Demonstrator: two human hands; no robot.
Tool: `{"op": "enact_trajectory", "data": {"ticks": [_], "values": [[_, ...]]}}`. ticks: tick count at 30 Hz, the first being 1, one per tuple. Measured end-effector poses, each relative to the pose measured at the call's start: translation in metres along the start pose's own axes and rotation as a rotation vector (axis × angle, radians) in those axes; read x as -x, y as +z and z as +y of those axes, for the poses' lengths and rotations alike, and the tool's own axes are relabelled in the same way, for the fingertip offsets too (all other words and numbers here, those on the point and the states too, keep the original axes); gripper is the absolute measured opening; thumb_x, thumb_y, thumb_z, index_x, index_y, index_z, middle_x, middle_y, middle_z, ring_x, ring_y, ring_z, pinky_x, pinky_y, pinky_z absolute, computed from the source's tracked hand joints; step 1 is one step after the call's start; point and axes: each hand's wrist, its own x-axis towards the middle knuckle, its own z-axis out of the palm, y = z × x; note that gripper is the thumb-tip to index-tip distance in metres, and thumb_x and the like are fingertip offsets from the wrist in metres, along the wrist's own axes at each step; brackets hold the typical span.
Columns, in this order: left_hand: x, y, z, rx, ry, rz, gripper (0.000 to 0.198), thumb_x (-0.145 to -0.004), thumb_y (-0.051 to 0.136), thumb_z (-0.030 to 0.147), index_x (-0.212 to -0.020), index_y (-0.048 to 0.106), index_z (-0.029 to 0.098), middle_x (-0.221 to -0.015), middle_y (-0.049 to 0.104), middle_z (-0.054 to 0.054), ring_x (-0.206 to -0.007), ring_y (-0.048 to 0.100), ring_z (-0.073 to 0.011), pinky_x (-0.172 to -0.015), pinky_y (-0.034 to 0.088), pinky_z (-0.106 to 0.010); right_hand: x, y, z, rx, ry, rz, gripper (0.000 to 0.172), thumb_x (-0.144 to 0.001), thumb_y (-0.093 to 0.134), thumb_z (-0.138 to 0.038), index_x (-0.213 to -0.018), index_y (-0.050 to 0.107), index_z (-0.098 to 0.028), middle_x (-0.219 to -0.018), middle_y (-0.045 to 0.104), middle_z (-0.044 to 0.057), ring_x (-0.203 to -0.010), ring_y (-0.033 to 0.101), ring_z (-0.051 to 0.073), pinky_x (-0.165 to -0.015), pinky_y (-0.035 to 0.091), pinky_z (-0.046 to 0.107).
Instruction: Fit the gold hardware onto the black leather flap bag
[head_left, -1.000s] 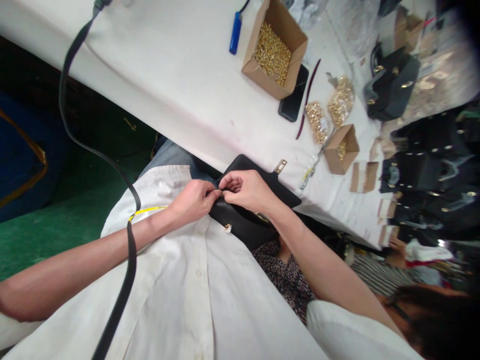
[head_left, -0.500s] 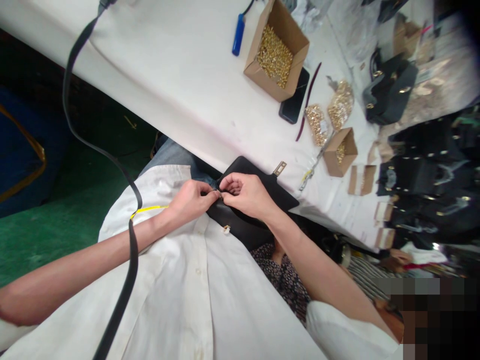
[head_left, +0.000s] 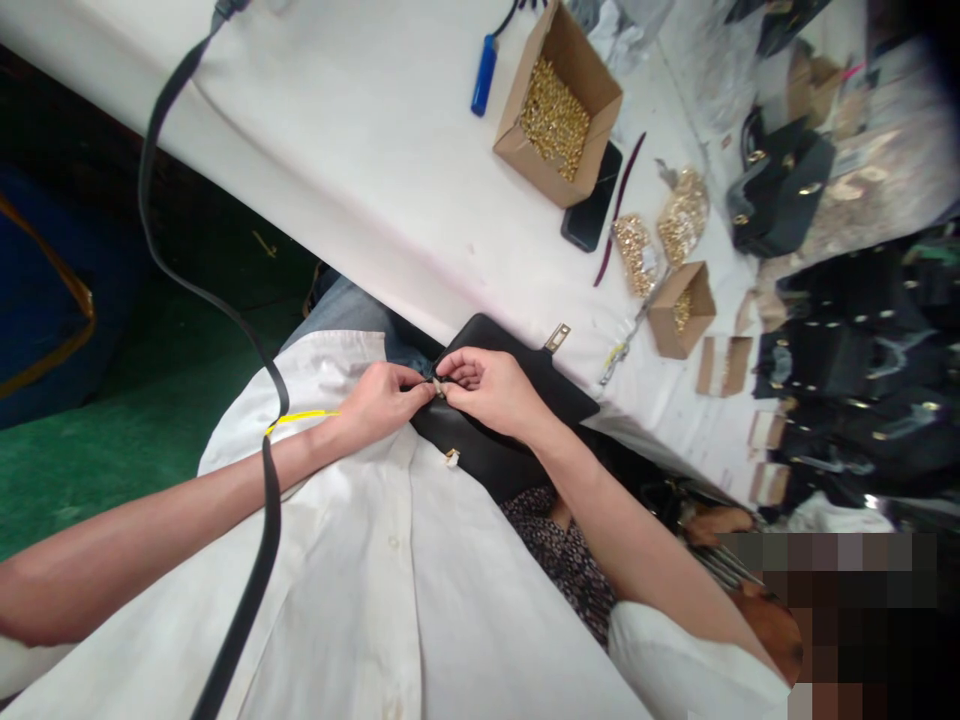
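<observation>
A black handbag (head_left: 469, 455) lies on my lap against the table edge, with a gold clasp plate (head_left: 557, 338) on its flap. Over the bag, my left hand (head_left: 384, 402) is closed in a pinch at a small pale piece (head_left: 438, 386), too small to name. From the other side, my right hand (head_left: 491, 390) pinches at the same spot, thumb and forefinger together and the other fingers curled. The fingertips of both hands nearly meet and partly hide the piece. A second gold fitting with white wrapping (head_left: 451, 458) sits lower on the bag.
On the white table (head_left: 360, 160) stand a cardboard box of gold hardware (head_left: 555, 120), a phone (head_left: 592, 205), a blue-handled tool (head_left: 484, 78), bags of gold parts (head_left: 636, 255) and a smaller box (head_left: 681, 315). Black handbags (head_left: 847, 370) crowd the right. A black strap (head_left: 247, 600) hangs at left.
Both hands stay pinched together over the bag, and the small piece between the fingertips shows a little more. The view has shifted slightly.
</observation>
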Motion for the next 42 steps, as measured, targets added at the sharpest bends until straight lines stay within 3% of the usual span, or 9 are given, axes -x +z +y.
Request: {"op": "enact_trajectory", "data": {"ticks": [7,13,22,30,34,42], "values": [[-0.003,0.003,0.0,0.041,0.02,0.007,0.04,-0.099,0.064,0.043,-0.068,0.061,0.017,-0.066,0.046,0.004,-0.066,0.038,-0.0127,-0.058,0.026,-0.03,0.005,-0.002,-0.003,0.158,0.0,0.092,0.019,-0.084,0.078,-0.02,-0.103,0.081,-0.021,-0.091,0.082,0.004,-0.083,0.076,0.02,-0.078,0.063,0.031],[-0.006,0.003,-0.004,0.059,0.031,0.001,0.039,-0.098,0.064,0.042,-0.068,0.061,0.018,-0.066,0.046,0.004,-0.066,0.039,-0.0129,-0.057,0.026,-0.03,0.005,0.0,-0.005,0.185,-0.019,0.096,0.016,-0.086,0.075,-0.02,-0.101,0.081,-0.021,-0.089,0.081,0.003,-0.08,0.075,0.02,-0.076,0.061,0.031],[-0.007,0.0,0.0,0.013,-0.004,0.001,0.041,-0.096,0.064,0.046,-0.066,0.064,0.017,-0.063,0.045,0.003,-0.065,0.038,-0.0135,-0.056,0.025,-0.031,0.005,-0.003,-0.01,0.121,0.015,0.051,0.027,-0.082,0.078,-0.017,-0.109,0.08,-0.022,-0.096,0.083,0.004,-0.083,0.078,0.02,-0.078,0.064,0.03],[-0.007,0.001,0.0,0.007,-0.007,-0.004,0.039,-0.094,0.066,0.045,-0.067,0.067,0.017,-0.062,0.045,0.003,-0.064,0.037,-0.0138,-0.056,0.026,-0.032,0.01,-0.008,-0.022,0.176,0.007,-0.004,0.021,-0.086,0.079,-0.019,-0.107,0.082,-0.023,-0.097,0.084,0.005,-0.086,0.08,0.022,-0.081,0.066,0.032],[-0.007,0.0,0.003,0.018,-0.014,-0.007,0.041,-0.093,0.067,0.044,-0.062,0.062,0.018,-0.06,0.042,0.003,-0.062,0.036,-0.014,-0.055,0.025,-0.033,0.009,-0.008,-0.021,0.169,0.02,0.003,0.021,-0.085,0.081,-0.021,-0.105,0.082,-0.022,-0.097,0.084,0.005,-0.085,0.08,0.022,-0.081,0.067,0.033],[-0.008,-0.005,0.008,0.032,-0.02,-0.062,0.04,-0.093,0.067,0.045,-0.065,0.068,0.017,-0.061,0.045,0.003,-0.063,0.038,-0.0139,-0.056,0.027,-0.032,0.006,-0.009,-0.016,0.154,0.05,0.01,0.022,-0.08,0.08,-0.018,-0.102,0.083,-0.022,-0.093,0.085,0.004,-0.085,0.082,0.022,-0.077,0.066,0.03]]}}
